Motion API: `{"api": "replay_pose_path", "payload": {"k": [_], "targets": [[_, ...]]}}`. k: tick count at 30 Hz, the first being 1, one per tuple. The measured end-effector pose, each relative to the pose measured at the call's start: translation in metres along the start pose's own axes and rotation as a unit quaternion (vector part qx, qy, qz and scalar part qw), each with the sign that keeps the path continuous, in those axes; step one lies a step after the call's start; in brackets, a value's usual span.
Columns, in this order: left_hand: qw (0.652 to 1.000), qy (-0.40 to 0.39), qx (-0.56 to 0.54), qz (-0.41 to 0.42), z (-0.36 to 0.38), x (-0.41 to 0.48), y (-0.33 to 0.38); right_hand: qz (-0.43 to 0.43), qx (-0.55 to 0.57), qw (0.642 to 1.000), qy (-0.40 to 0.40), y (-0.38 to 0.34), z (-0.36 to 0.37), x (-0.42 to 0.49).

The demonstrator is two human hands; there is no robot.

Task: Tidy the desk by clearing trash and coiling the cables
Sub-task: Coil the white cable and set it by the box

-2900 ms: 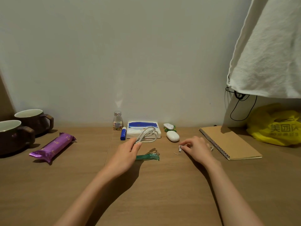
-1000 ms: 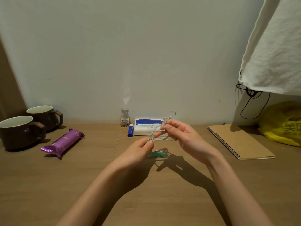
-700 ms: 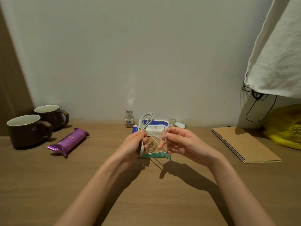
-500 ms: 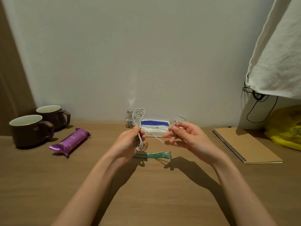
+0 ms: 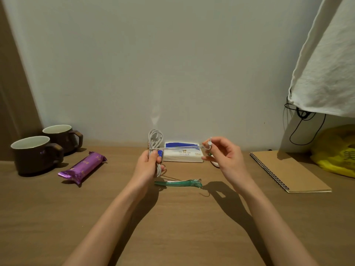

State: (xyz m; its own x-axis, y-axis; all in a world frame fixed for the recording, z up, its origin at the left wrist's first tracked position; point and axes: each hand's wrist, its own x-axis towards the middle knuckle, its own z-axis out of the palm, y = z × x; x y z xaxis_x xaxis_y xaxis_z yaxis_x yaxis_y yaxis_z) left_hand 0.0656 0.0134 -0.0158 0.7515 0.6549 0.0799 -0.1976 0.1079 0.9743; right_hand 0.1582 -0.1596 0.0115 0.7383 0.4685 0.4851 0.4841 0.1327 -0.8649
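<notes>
My left hand [image 5: 148, 165] grips a bundle of white cable [image 5: 154, 140] upright above the desk, its loops sticking out above and below my fist. A strand runs taut to the right, where my right hand [image 5: 224, 157] pinches the cable's end between thumb and forefinger. Under the hands a green wrapper [image 5: 177, 183] lies flat on the wooden desk [image 5: 172, 227]. A purple snack wrapper [image 5: 83, 167] lies to the left.
Two brown mugs [image 5: 34, 152] stand at the far left. A tissue pack [image 5: 182, 154] sits against the wall behind the hands. A spiral notebook [image 5: 288, 169] and a yellow bag [image 5: 338, 150] are on the right, under a hanging white cloth [image 5: 326, 64] with black cord.
Both hands lifted the white cable off the tissue pack. My left hand gathered it into loops, and my right hand has pulled the free end out to the right.
</notes>
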Motion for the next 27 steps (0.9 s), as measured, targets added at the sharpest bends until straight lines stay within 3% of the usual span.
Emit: {"api": "replay_pose_path", "payload": {"k": [4, 11, 20, 24, 27], "targets": [[0.996, -0.036, -0.083, -0.010, -0.0024, 0.0006, 0.0024, 0.026, 0.048, 0.998, 0.023, 0.0017, 0.0031, -0.0011], [0.996, -0.033, -0.086, -0.016, -0.0034, 0.0003, 0.0076, 0.070, 0.093, 0.990, 0.075, 0.0047, 0.0037, -0.0003], [1.000, -0.007, 0.000, -0.020, -0.0110, 0.0031, 0.0081, 0.072, 0.088, 0.987, 0.112, 0.0031, 0.0073, -0.0010], [0.999, -0.009, -0.006, -0.032, -0.0070, -0.0001, 0.0060, 0.110, 0.198, 0.966, 0.126, 0.0003, 0.0100, -0.0004], [0.998, -0.021, -0.039, -0.047, -0.0031, -0.0016, 0.0038, 0.145, 0.345, 0.921, 0.113, -0.0017, 0.0067, 0.0012]]}}
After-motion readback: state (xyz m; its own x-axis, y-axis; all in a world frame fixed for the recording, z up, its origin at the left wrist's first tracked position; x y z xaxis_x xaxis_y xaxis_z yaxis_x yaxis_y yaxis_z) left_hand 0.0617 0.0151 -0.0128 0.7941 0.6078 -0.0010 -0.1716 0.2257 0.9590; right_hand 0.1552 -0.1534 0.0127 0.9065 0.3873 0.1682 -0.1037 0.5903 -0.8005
